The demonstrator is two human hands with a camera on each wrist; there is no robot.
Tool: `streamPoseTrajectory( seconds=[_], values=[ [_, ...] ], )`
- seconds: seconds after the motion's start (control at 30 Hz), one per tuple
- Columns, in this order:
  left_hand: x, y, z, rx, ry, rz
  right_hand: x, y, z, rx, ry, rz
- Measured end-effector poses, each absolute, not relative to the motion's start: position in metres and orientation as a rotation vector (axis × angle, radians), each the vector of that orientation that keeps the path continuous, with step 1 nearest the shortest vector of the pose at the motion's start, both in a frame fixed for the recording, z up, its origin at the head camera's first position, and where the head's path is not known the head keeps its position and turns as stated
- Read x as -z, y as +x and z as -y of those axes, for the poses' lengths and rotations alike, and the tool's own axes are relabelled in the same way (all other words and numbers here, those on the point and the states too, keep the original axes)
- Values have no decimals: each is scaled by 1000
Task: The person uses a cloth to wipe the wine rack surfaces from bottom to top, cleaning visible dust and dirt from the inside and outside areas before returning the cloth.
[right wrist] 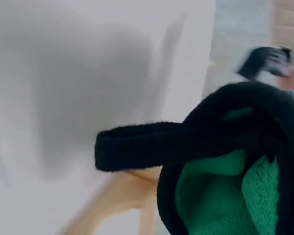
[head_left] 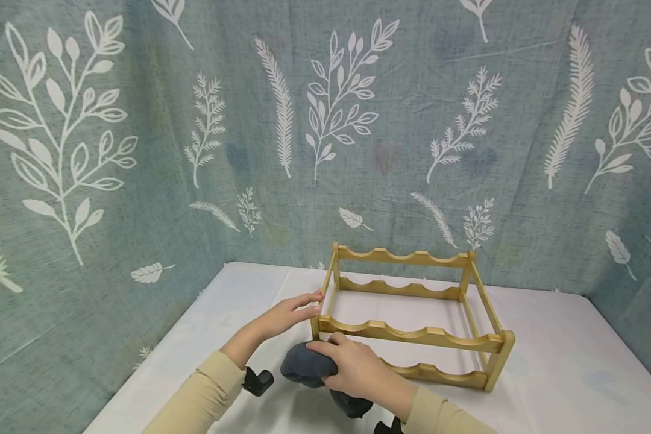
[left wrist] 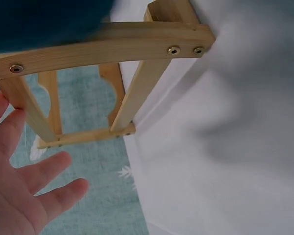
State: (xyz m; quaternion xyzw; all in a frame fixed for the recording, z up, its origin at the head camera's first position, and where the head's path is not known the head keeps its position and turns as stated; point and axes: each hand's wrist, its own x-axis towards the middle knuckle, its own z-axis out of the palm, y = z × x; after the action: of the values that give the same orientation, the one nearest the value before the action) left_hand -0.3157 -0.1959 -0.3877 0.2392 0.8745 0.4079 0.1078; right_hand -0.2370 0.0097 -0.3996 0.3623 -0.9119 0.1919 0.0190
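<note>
Gripping right hand (head_left: pixel 358 364): thumb and fingers are clamped on the dark soft item (head_left: pixel 306 364), from above and the side. I judge that a pinch is chosen because the material looks easy to fold.
Dark soft item: it is before the front left corner of the wooden rack (head_left: pixel 434 337), over the white table (head_left: pixel 548 355). Whether it touches the table or the rack, I cannot tell.
Left hand (head_left: pixel 282 314): its fingers are stretched and apart, and the tips reach the rack's left side rail. Probably this light contact serves to steady the frame; nothing is grasped.
Wooden rack: it stands upright, with the wavy edges upward, perhaps so that the hollows can receive round things. The longer side runs across in front of the person, convenient for both hands.
Inside of the item: the right wrist view shows a green lining (right wrist: pixel 210 200) with a black band (right wrist: pixel 137 147) across the mouth. The rest is cut by the frame, so I cannot say what article it is.
Hidden parts: the right hand covers some of the item; a second dark portion below the wrist may belong to it or not. In the left wrist view, a blurred blue shape at the top is probably the same item.
</note>
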Motion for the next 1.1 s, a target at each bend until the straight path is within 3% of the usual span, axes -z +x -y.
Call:
streamPoseTrajectory(
  seconds=[0.2, 0.8, 0.93, 1.1],
  values=[
    [387, -316, 195, -1197, 699, -2588, 388, -237, -9, -703, 1104, 2795],
    [386, -312, 194, -1223, 702, -2561, 444, -250, -8, -681, 1021, 2980],
    [386, -312, 194, -1225, 704, -2565, 431, -241, -16, -714, 1055, 2960],
    [387, -312, 194, -1223, 719, -2573, 386, -214, -57, -863, 1101, 2900]
  ],
)
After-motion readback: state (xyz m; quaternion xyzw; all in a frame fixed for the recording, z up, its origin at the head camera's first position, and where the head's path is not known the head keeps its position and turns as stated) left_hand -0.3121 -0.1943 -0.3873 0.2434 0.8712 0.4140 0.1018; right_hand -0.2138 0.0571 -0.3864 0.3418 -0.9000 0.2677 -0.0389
